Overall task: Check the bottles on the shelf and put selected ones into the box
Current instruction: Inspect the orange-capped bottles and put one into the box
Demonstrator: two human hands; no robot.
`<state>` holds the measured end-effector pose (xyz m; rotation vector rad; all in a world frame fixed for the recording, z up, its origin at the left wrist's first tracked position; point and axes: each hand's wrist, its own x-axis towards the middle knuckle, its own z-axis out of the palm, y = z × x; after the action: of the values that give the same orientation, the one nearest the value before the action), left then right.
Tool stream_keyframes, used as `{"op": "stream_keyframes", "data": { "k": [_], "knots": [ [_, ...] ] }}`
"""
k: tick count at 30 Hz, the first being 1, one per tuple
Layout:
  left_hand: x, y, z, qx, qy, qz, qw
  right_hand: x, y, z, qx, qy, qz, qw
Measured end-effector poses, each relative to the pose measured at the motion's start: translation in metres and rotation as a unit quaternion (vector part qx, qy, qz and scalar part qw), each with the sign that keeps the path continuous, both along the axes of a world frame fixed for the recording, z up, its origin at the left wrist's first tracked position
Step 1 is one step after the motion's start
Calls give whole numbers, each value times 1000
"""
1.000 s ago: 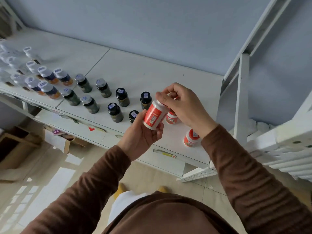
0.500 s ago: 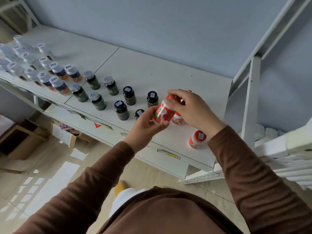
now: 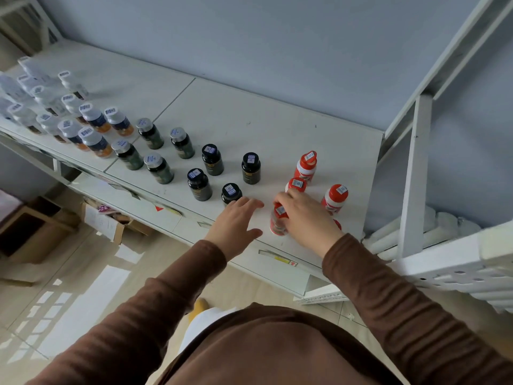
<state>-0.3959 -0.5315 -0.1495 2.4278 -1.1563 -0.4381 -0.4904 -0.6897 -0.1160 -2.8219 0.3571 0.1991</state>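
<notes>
The right hand has its fingers wrapped around a red bottle. The bottle stands upright near the front edge of the shelf, close to the other red ones. The left hand is empty, fingers spread flat, just beside it and next to a black bottle. A cardboard box sits on the floor, far left; I cannot tell what is inside.

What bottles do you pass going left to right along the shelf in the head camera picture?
White-capped clear bottles → orange-bottomed bottles with white caps → silver-capped green bottles → black bottles → red-and-white bottles, where the right hand grips one.
</notes>
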Motion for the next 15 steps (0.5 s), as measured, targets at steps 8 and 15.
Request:
{"op": "stream_keyframes", "data": {
  "k": [8,15],
  "knots": [
    [3,-13,-4,32,-58,-1,998,-1,-2,-5,-7,25,17,1000],
    [18,-39,25,1,-162,-21,987,4,-26,20,-38,-112,-110,987]
  ]
}}
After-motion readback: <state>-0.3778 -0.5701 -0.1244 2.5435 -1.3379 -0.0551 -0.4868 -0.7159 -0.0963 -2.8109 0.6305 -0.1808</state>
